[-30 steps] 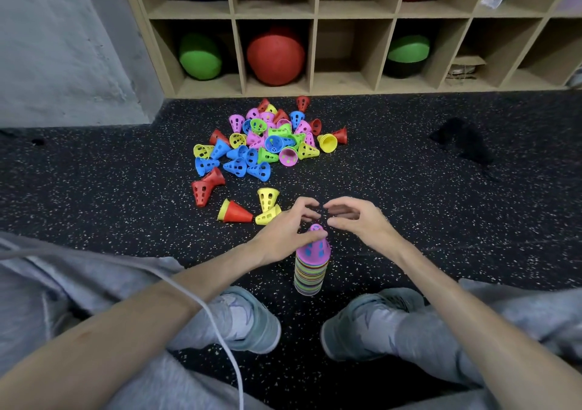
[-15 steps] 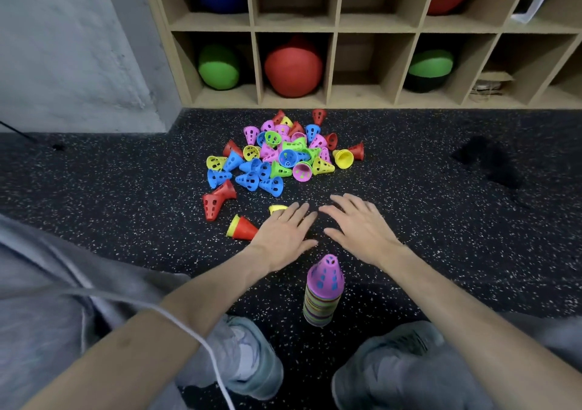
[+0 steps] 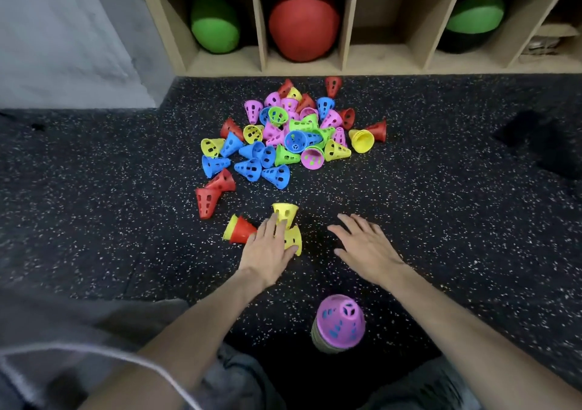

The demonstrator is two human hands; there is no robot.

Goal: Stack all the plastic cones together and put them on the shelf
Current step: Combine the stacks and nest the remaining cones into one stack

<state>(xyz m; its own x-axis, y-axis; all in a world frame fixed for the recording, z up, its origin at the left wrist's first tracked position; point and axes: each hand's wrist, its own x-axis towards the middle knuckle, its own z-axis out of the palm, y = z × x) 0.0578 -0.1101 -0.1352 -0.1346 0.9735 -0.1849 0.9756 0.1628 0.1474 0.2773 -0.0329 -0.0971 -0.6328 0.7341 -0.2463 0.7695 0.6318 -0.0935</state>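
Observation:
A pile of several loose plastic cones [image 3: 293, 138] in pink, blue, green, yellow and red lies on the dark floor in front of the shelf [image 3: 384, 63]. A stack of cones topped by a pink one [image 3: 340, 323] stands upright between my legs. My left hand [image 3: 267, 249] lies with straight fingers on a yellow cone [image 3: 293, 238], just behind another yellow cone [image 3: 285, 212]. A red cone nested on a yellow one [image 3: 239, 229] lies to its left. My right hand [image 3: 365, 245] hovers open over the bare floor.
Two red cones [image 3: 211, 195] lie left of the pile. The shelf's bottom cubbies hold a green ball [image 3: 215, 25], a red ball [image 3: 304, 23] and a green-and-black ball [image 3: 472, 22]; one cubby between them [image 3: 393, 19] has nothing in it. A grey wall [image 3: 63, 31] stands at left.
Both hands have left the stack and reached forward toward the loose cones. My left hand now rests on a yellow cone. The view has moved closer to the pile.

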